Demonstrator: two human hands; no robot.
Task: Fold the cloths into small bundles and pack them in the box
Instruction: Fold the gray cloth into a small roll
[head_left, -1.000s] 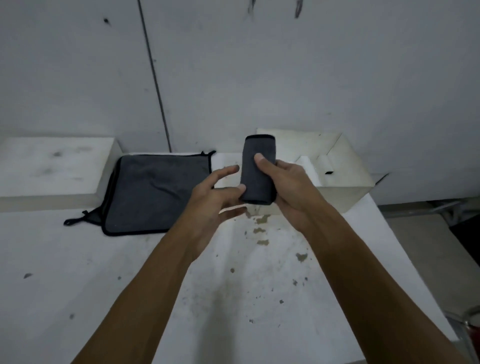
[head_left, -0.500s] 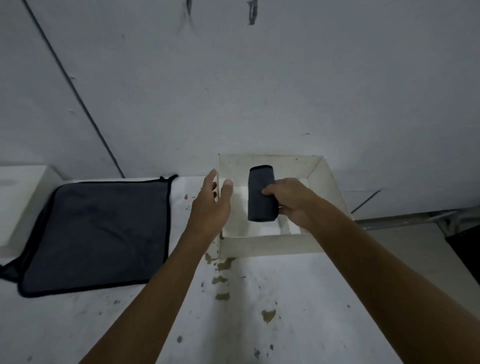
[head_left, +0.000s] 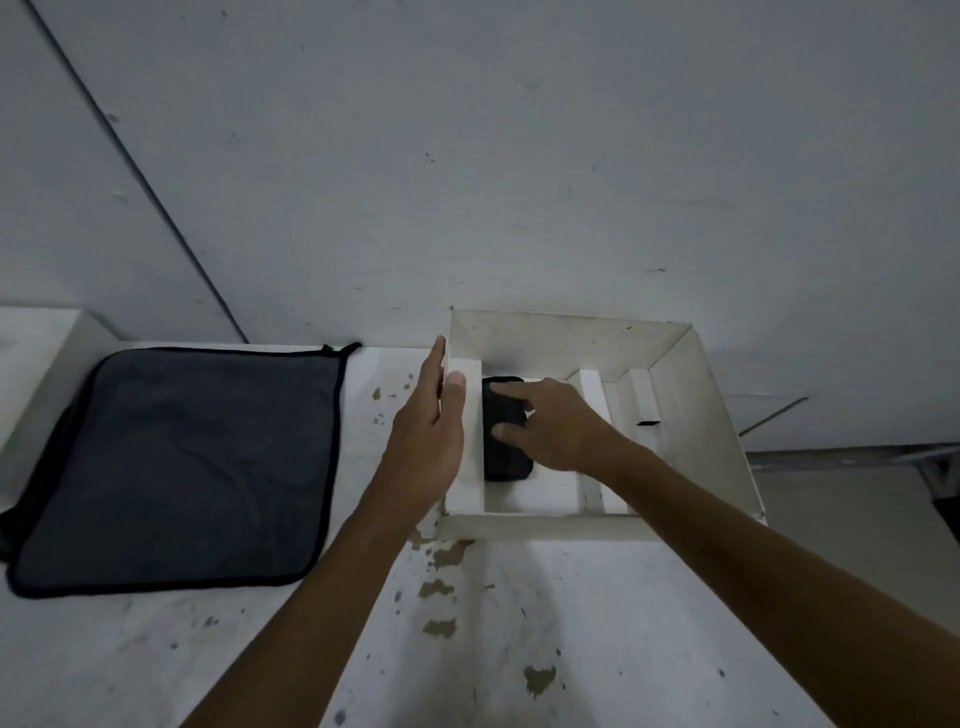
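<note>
A white box (head_left: 723, 415) with inner dividers stands on the table against the wall. A dark grey cloth bundle (head_left: 503, 454) lies in its second slot from the left. My right hand (head_left: 558, 431) reaches into the box, with thumb and forefinger pressed on the bundle's top. My left hand (head_left: 427, 431) grips the box's left wall, thumb inside and fingers outside. A second dark grey cloth (head_left: 176, 467) with black edging lies spread flat on the table to the left.
The white table (head_left: 519, 634) has brown stains in front of the box. A white block (head_left: 36, 358) sits at the far left against the grey wall. The table's right edge runs just past the box.
My right hand has carried the bundle from above the table down into the box slot. My left hand has let go of the bundle and taken the box's left wall.
</note>
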